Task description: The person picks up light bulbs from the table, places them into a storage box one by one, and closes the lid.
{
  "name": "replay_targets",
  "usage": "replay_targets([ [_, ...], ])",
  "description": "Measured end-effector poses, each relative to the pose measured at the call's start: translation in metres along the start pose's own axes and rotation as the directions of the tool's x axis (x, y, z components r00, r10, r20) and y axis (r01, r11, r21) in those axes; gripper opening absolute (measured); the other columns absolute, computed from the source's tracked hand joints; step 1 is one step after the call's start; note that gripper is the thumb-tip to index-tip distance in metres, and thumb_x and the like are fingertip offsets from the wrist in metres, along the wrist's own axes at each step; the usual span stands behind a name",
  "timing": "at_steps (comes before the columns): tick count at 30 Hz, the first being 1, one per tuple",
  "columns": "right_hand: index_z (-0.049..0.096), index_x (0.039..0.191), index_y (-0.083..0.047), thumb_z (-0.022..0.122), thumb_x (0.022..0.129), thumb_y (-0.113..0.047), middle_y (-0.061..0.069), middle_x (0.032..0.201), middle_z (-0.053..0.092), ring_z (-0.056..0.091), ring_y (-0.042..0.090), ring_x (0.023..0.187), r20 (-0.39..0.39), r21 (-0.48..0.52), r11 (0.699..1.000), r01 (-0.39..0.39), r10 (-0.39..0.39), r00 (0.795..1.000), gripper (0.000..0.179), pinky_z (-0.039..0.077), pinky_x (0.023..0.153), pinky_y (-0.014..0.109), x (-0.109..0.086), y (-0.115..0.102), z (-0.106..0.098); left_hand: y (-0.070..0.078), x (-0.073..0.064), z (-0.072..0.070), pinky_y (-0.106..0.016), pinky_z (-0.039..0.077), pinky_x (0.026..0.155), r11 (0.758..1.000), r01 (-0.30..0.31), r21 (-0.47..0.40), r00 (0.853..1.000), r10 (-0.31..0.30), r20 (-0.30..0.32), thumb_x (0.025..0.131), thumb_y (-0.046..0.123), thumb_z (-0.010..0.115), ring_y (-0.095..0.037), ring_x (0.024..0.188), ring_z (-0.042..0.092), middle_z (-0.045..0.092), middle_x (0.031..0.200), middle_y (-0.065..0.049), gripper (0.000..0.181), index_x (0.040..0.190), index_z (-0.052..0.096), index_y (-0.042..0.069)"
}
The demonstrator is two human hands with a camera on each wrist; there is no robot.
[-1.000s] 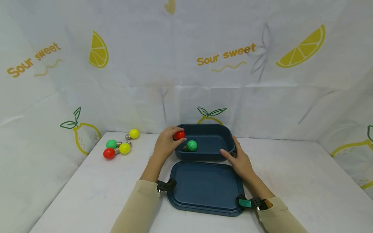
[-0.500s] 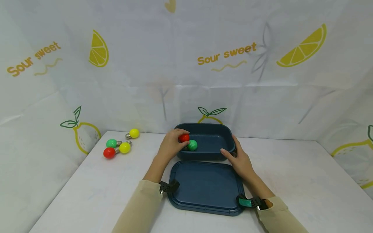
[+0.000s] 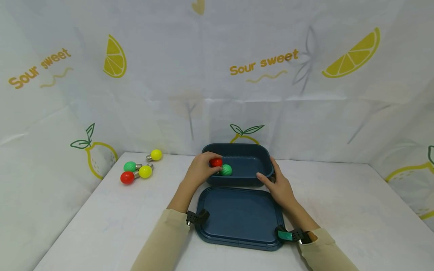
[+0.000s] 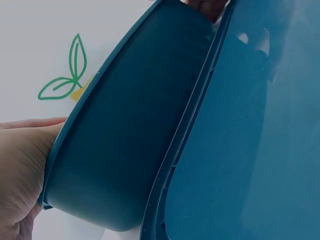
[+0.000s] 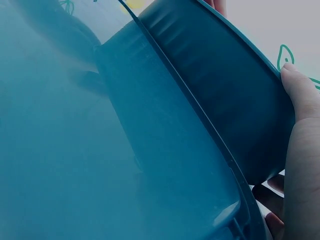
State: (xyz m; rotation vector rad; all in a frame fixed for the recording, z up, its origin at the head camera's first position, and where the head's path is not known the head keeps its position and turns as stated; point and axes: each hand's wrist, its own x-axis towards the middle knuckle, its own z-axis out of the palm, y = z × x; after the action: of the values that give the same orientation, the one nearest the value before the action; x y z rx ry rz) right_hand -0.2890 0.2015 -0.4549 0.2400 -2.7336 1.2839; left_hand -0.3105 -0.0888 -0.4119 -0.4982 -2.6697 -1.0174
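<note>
In the head view my left hand reaches over the left end of a dark blue plastic box and pinches a red light bulb inside it. A green bulb lies right beside the red one, its metal base mostly hidden by my fingers. My right hand grips the box's right end, thumb at the front rim. In the right wrist view the right thumb lies on the rim, with fingertips showing under the box. The left wrist view shows the box's outer wall but hides the bulbs.
The blue lid lies flat on the white table just in front of the box, under my wrists. To the left are a red bulb, a green bulb and two yellow bulbs, one close by and another behind.
My left hand has moved right and slightly down into the box with the red bulb, up against the green bulb, which has shifted slightly right. My right hand stays put.
</note>
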Motion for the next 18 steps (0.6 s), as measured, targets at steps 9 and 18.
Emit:
replay_targets([
  [9,0.005,0.165,-0.022,0.056,0.1,-0.05,0.026,0.164,0.026,0.049,0.048,0.138,0.001,0.0,1.0,-0.003,0.003,1.0,0.087,0.05,0.103,0.06,0.0001,-0.0003,0.0004,0.0003,0.0001,-0.0017,-0.042,0.057,0.095,1.0,0.004,0.023,0.999,-0.005,0.038,0.089,0.023,0.079,-0.028,0.115,0.066,0.07,0.129,-0.007,0.039,0.126,0.072,0.013],
  [18,0.004,0.165,-0.022,0.056,0.1,-0.05,0.026,0.164,0.026,0.048,0.047,0.139,0.005,0.001,1.0,-0.013,0.013,1.0,0.087,0.049,0.103,0.06,-0.0005,-0.0007,0.0,-0.0031,0.0009,0.0004,-0.04,0.058,0.09,0.999,0.004,0.04,0.999,-0.005,0.048,0.088,0.029,0.079,-0.026,0.111,0.067,0.071,0.127,-0.007,0.042,0.126,0.072,0.015],
])
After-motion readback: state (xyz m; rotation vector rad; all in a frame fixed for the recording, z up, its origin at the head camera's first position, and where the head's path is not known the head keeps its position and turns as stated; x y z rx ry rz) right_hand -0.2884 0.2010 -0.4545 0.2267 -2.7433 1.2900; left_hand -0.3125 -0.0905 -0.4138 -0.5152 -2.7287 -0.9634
